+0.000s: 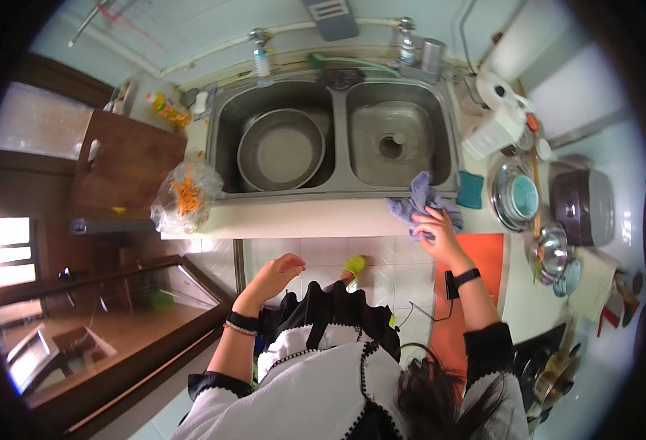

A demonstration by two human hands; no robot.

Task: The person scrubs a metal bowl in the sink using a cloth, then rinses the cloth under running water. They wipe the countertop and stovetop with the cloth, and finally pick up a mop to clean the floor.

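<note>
My right hand (437, 235) is over a crumpled purple-grey cloth (402, 209) at the counter's front edge. Its fingers are loosely spread, their tips in front of the cloth; whether they touch it is unclear. Part of the cloth rises over the sink rim and part hangs below the counter edge. My left hand (279, 273) is empty, fingers loosely curved, in the air before the counter. Behind the cloth is the right basin (361, 143) of a steel double sink, with a little water around its drain. In the left basin (229, 132) sits a wide metal bowl (281, 151).
A clear plastic bag (207, 181) with orange peelings lies left of the sink. Beyond it stands a wooden cutting board (130, 165). To the right are a teal sponge (470, 190), stacked bowls (523, 197) and a rice cooker (578, 203). Pans (556, 379) occupy the stove.
</note>
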